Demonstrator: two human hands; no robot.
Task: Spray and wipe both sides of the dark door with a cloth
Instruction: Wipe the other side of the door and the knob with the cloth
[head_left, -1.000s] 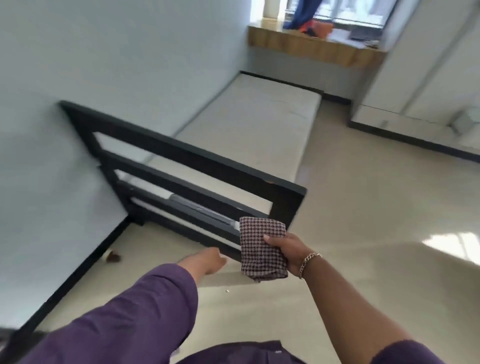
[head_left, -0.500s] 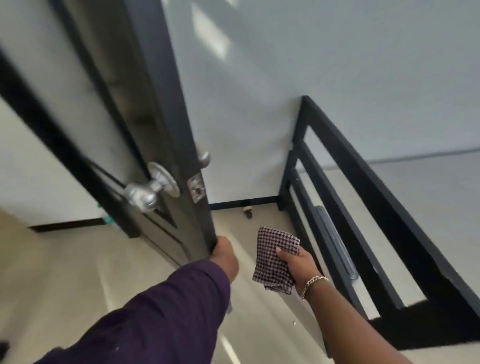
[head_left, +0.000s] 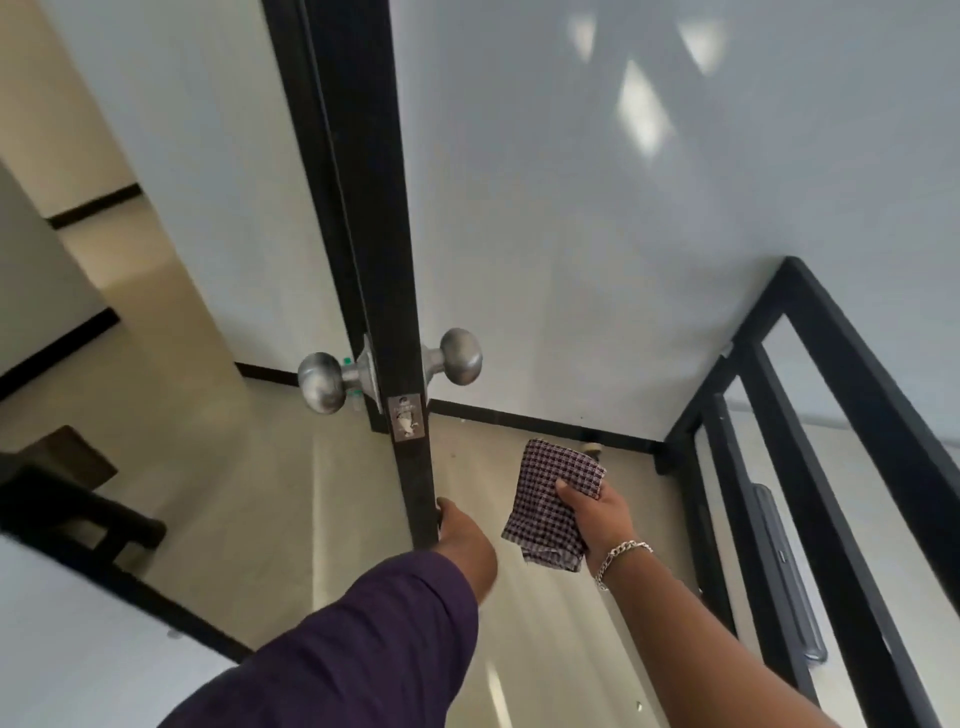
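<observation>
Door (head_left: 387, 260) edge-on at centre, cloth (head_left: 553, 506) right (bed frame (head_left: 831, 441) further right).

Your left arm, in a purple sleeve, reaches up from six o'clock toward twelve, and your left hand (head_left: 464, 538) grips the edge of the door (head_left: 400, 291), fingers hidden behind it. At three o'clock of it your bare right forearm, a chain bracelet at the wrist, rises from five o'clock; your right hand (head_left: 597, 512) pinches the checked cloth (head_left: 553, 506), thumb on top.
</observation>
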